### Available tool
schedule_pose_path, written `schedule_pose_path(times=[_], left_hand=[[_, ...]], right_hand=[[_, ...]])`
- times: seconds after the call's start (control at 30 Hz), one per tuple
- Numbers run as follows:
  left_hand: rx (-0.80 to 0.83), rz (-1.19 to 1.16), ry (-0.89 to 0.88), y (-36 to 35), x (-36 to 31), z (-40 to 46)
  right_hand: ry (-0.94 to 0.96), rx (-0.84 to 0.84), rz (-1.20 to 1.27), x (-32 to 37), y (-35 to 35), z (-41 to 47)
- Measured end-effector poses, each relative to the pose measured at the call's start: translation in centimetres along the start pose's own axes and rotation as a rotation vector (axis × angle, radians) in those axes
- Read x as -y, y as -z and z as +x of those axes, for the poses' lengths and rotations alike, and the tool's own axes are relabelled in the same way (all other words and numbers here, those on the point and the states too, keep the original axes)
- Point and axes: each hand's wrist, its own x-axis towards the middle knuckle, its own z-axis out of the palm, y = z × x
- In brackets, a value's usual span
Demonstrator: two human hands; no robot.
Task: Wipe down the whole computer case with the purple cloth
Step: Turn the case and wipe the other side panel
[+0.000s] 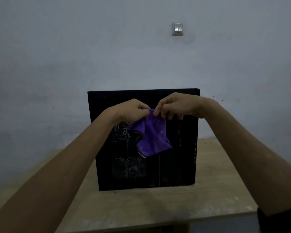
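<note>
Cloth: We find the purple cloth (149,137) held up in the air in front of the upper middle of the case, hanging down from its top edge in loose folds; whether it touches the panel we cannot tell.
Left hand: The left hand (130,111) is closed in a pinch on the cloth's top edge, left of centre.
Right hand: The right hand (172,106) is likewise pinched shut on that edge, just beside the left, fingertips nearly meeting.
Step in hand: We judge the cloth is being folded or spread ready for wiping.
Advice: We recommend folding it into a flat pad, then wiping in overlapping passes from the top edge down, going lightly over the mesh vents so the fibres do not snag.
Case: The computer case (178,148) stands upright on the table (208,195), broad side panel facing us, its long axis running across our view and its base square on the tabletop.
Case front: Small ports show along the right-hand edge, so we take that end for the front.
Surroundings: A plain wall (57,47) rises behind, with a light switch (177,28) above the case.
</note>
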Motion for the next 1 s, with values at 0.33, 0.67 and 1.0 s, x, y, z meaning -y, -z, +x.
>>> schedule_pose_path(times=[0.33, 0.67, 1.0], left_hand=[[-0.074, -0.004, -0.091, 0.2, 0.2, -0.1], [-0.179, -0.101, -0.083, 0.6, 0.6, -0.6], [-0.098, -0.136, -0.121, 1.1, 2.0, -1.2]], right_hand=[[0.081, 0.064, 0.134, -2.8, 0.4, -1.1], [0.128, 0.053, 0.106, -2.1, -0.4, -0.6], [0.209, -0.128, 0.091, -1.6, 1.1, 0.0]])
